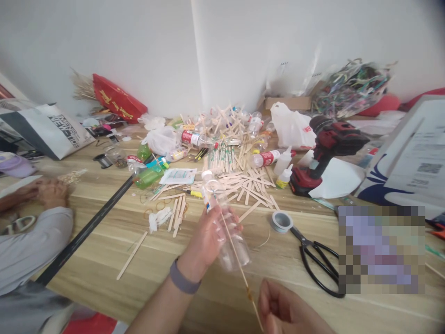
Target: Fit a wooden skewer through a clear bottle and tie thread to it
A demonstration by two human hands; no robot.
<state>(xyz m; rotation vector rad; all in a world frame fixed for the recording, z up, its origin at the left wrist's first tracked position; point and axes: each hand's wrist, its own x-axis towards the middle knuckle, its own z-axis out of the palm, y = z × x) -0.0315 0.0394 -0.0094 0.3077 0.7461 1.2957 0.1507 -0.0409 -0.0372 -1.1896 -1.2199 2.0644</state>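
Observation:
My left hand [207, 232] is wrapped round a clear plastic bottle [227, 253] with a white cap, which lies tilted with its cap end away from me. A second clear bottle body seems to be beside it in the same grip; the overlap is hard to make out. Along the bottle runs a thin tan strand or stick [239, 260], with a brownish spot near its lower part. At the bottom, my right hand [287, 308] has its fingers curled close to the strand's lower end; whether they pinch it is unclear.
Craft sticks [248, 183] are scattered behind the bottle. To the right are a grey tape roll [282, 221], black scissors [321, 264], glue bottles [284, 177] and a red-black drill [327, 148]. At left, another person's hands [52, 191] rest near a black bar [93, 225].

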